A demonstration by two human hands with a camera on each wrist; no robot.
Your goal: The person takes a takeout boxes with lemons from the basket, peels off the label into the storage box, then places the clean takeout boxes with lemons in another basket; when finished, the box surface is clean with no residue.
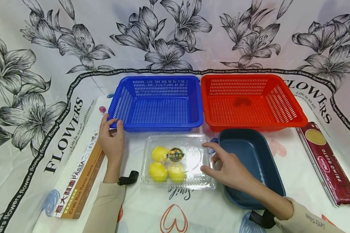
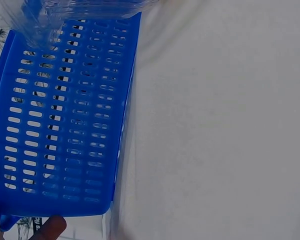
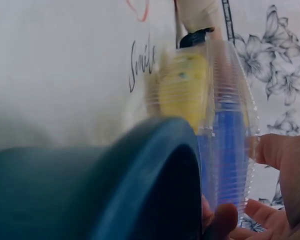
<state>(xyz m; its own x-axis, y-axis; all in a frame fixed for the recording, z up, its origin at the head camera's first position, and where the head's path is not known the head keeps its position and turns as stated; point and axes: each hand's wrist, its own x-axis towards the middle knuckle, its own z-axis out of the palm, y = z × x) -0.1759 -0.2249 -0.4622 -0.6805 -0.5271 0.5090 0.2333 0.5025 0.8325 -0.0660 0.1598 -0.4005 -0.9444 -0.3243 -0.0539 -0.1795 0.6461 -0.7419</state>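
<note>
A clear plastic clamshell box [image 1: 192, 184] with a round dark label lies in front of the baskets, its lid down over three round yellow fruits [image 1: 158, 171]. My right hand [image 1: 231, 168] is at the box's right side, thumb and forefinger spread apart with their tips over the lid's edge. In the right wrist view, the fingers [image 3: 270, 150] meet the box's ridged edge. My left hand [image 1: 112, 140] is at the front left corner of the blue basket [image 1: 160, 125], fingers loosely bent and thumb raised by the rim. Its thumb [image 2: 52, 227] shows just beside the basket's end.
A red basket [image 1: 256, 124] adjoins the blue one on the right. Below it sits a dark teal tub [image 1: 250, 145], partly under my right forearm. A pasta box [image 1: 78, 184] lies at the left, and a dark red packet [image 1: 328, 165] lies at the far right.
</note>
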